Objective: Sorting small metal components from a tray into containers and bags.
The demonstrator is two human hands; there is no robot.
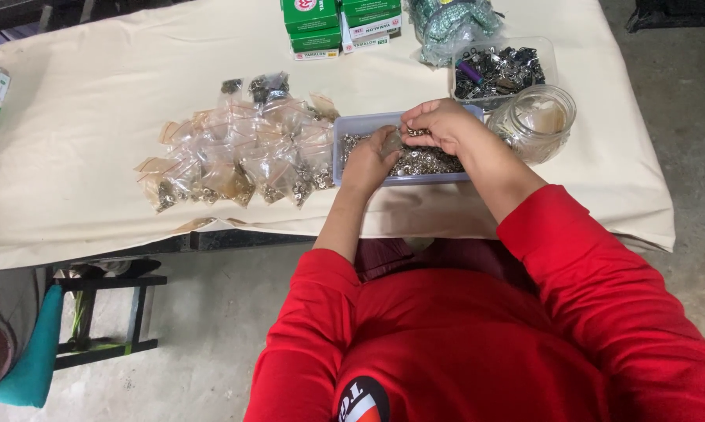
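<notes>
Left hand (365, 162) pinches a small clear bag (391, 143) over the lavender tray (344, 125) of metal bits; right hand (438, 123) clenched on a few pieces at the bag mouth. Best to hold the bag low over the tray, mouth open. Filled bags (243, 160) lie left on the counter (86, 117).

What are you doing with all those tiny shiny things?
A person in a red top has both hands over a bluish tray full of small metal pieces. The left hand holds a little clear bag, and the right hand pinches some pieces above it. Filled bags lie beside the tray.
</notes>
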